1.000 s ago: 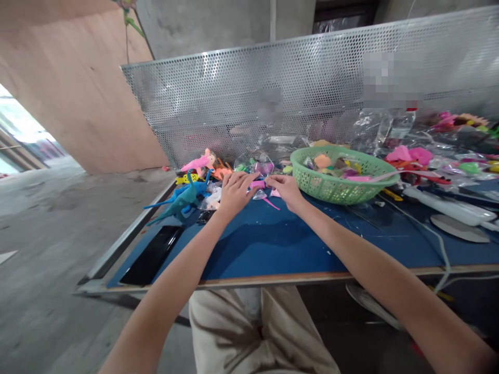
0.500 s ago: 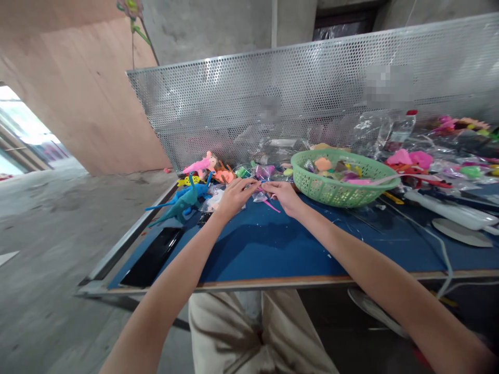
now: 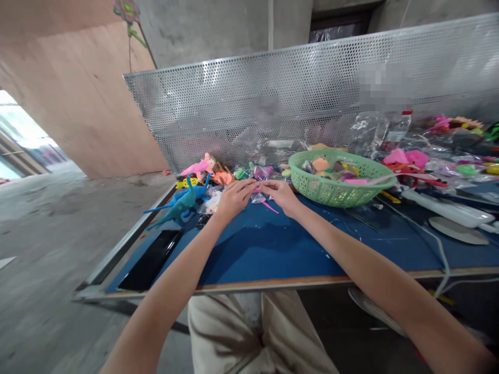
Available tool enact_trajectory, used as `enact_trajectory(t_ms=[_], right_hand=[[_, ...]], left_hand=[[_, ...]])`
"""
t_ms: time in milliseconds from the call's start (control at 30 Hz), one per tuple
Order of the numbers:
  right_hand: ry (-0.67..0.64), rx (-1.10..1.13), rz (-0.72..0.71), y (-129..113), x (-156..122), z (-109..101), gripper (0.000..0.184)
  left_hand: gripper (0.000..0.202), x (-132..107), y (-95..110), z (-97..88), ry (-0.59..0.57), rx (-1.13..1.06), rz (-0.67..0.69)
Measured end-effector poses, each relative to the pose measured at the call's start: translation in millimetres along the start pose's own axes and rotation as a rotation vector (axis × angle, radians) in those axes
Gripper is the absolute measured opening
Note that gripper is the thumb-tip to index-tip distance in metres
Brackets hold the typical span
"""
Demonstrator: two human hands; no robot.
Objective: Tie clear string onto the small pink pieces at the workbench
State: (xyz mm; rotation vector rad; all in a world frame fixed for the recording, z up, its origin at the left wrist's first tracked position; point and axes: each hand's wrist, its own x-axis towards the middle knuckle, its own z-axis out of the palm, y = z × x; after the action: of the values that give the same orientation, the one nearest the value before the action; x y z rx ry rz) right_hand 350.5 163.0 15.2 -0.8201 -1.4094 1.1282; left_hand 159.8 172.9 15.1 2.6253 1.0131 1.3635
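Note:
My left hand (image 3: pixel 236 198) and my right hand (image 3: pixel 282 196) meet at the fingertips above the blue tabletop (image 3: pixel 265 249). Both are closed in a pinch, and whatever small piece sits between the fingers is too hidden to name. A thin pink strip (image 3: pixel 270 207) with a small ring-like end shows just below the fingertips; whether it joins the held piece I cannot tell. Left of my left hand stand a teal long-necked dinosaur toy (image 3: pixel 183 205) and a clear bag (image 3: pixel 212 201) with pale contents. A green basket (image 3: pixel 339 195) of coloured pieces is beside my right hand.
A black flat object (image 3: pixel 151 259) lies at the table's left front. Pink toy (image 3: pixel 200 166) and other soft toys sit behind. At the right are a white tool-like object (image 3: pixel 446 208), a cable (image 3: pixel 440 241) and a bottle (image 3: pixel 397 132). A perforated metal panel (image 3: pixel 234 104) backs the table.
The hands stay joined at nearly the same spot, with slight finger movement. A blue bit seen at the fingertips before is now hidden. The whole view has shifted slightly.

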Motion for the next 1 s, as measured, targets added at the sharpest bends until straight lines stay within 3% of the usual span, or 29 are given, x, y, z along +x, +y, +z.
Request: enact_trajectory(t_ms=[133,467,800,1000], right_hand=[[0.012,-0.002,0.002,-2,-1,0,0.026],[-0.007,-0.016,-0.008,-2,-1,-1,0.032],[-0.009,-0.069,-0.187,2,2,-1,0.027],[0.022,-0.069,-0.198,7,4,-2,0.028]], left_hand=[[0.025,0,-1,0.0,-0.014,-0.042,-0.011],[0.029,1,2,-0.6,-0.031,0.127,0.089],[0.034,-2,-14,-0.9,0.129,0.407,0.411],[0.031,-1,-12,-4.3,0.156,0.457,0.418]])
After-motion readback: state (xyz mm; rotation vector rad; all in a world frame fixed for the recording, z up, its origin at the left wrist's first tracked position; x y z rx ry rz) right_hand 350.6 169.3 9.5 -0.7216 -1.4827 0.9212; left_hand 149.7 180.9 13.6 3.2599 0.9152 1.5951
